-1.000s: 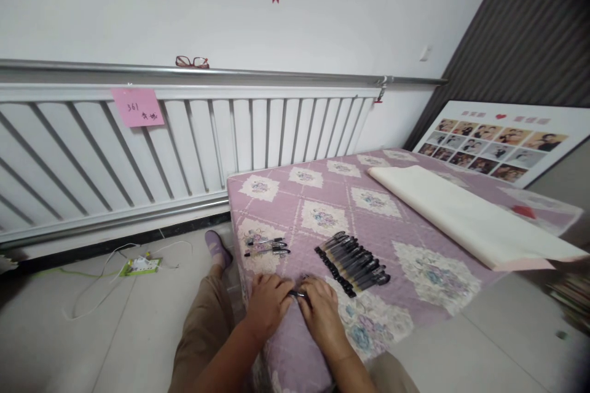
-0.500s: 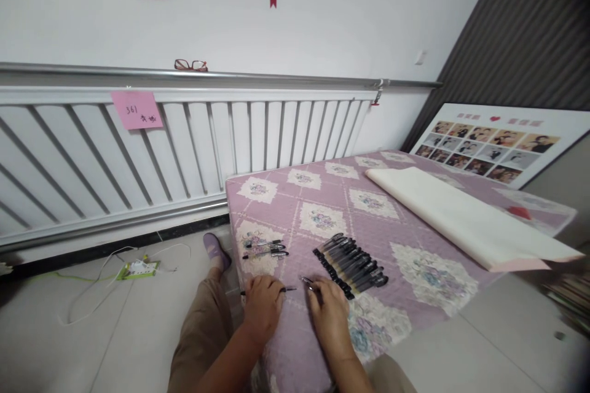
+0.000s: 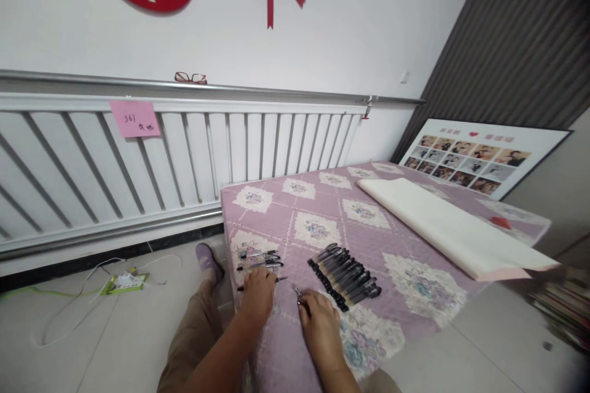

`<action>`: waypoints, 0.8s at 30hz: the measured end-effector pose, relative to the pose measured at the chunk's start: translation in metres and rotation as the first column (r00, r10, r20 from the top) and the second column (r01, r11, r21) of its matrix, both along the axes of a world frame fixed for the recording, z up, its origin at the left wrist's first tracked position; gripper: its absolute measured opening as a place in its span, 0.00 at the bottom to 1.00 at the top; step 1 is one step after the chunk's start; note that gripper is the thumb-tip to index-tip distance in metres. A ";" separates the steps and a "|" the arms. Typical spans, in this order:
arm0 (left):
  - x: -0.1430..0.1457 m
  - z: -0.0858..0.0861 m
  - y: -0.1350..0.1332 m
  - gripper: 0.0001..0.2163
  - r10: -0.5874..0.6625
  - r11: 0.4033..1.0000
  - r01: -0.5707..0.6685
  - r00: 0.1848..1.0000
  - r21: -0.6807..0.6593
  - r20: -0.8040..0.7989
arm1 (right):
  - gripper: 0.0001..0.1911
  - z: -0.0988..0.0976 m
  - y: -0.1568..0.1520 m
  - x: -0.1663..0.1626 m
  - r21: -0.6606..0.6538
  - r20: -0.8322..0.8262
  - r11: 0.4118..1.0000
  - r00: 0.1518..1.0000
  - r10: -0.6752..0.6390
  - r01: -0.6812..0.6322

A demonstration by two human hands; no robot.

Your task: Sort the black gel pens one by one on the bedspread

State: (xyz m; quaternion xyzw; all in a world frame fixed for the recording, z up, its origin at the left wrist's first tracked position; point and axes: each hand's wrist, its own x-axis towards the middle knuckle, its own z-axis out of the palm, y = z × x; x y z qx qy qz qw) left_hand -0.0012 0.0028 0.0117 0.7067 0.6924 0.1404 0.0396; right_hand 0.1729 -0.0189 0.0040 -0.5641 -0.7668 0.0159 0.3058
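Note:
My left hand (image 3: 258, 296) rests near the front left corner of the purple quilted cover (image 3: 382, 245), fingers curled on a thin pen body (image 3: 242, 287) that sticks out to its left. My right hand (image 3: 319, 325) is closed on a small pen cap (image 3: 298, 292) whose tip points up and left. A few finished clear pens (image 3: 260, 259) lie just beyond my left hand. A row of several black pens (image 3: 345, 267) lies right of my right hand.
A rolled cream sheet (image 3: 452, 230) lies across the right of the cover. A white radiator (image 3: 138, 166) with a pink note (image 3: 135, 118) and red glasses (image 3: 190, 78) runs behind. A power strip (image 3: 122, 282) with cables lies on the floor. A photo board (image 3: 479, 156) leans at right.
My hands were together on one pen; they have pulled apart, the left carrying the pen body to the left towards the clear pens, the right keeping the cap. The view has tilted up slightly.

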 end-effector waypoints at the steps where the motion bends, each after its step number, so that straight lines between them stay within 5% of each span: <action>1: -0.001 0.000 0.005 0.12 -0.004 1.000 0.004 1.000 0.010 0.003 | 0.08 -0.001 0.000 0.000 0.000 -0.005 1.000 1.000 0.006 -0.006; 10: -0.005 0.005 0.024 0.09 0.007 0.995 -0.014 0.998 0.103 0.068 | 0.17 -0.013 0.007 0.003 0.040 -0.028 0.999 1.000 -0.002 0.004; 17: -0.018 0.002 0.001 0.07 0.130 0.975 -0.156 0.978 0.160 0.164 | 0.13 -0.013 0.013 0.002 0.039 0.067 0.998 0.997 0.045 -0.048; 24: -0.010 -0.005 -0.017 0.10 0.064 0.984 -0.096 0.976 0.147 0.209 | 0.14 -0.015 0.026 -0.001 0.004 0.054 0.981 0.980 0.192 -0.193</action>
